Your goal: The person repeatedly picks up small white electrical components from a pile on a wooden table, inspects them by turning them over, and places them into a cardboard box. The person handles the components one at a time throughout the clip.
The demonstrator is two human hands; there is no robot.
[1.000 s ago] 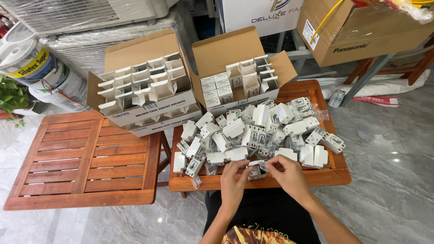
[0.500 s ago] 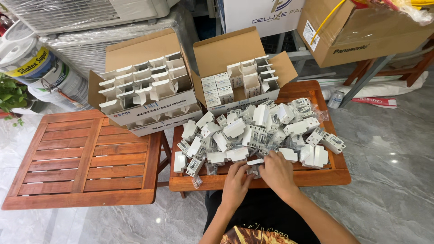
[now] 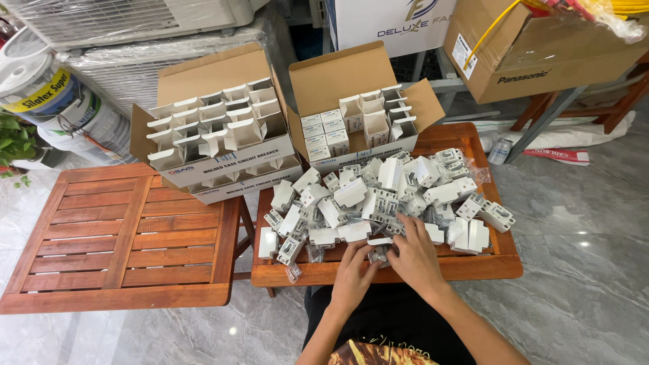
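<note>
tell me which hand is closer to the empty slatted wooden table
Left. The left hand is at the near edge of the table holding the white parts, on the side toward the slatted table. The right hand lies beyond it, farther away.

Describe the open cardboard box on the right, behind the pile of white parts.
The right cardboard box is brown, with its flaps open and the back flap standing upright. Inside are small white cartons packed closed on the left and opened, empty-looking ones on the right. Its white front panel carries print. It sits at the far edge of the slatted wooden table, touching the pile of white parts.
</note>
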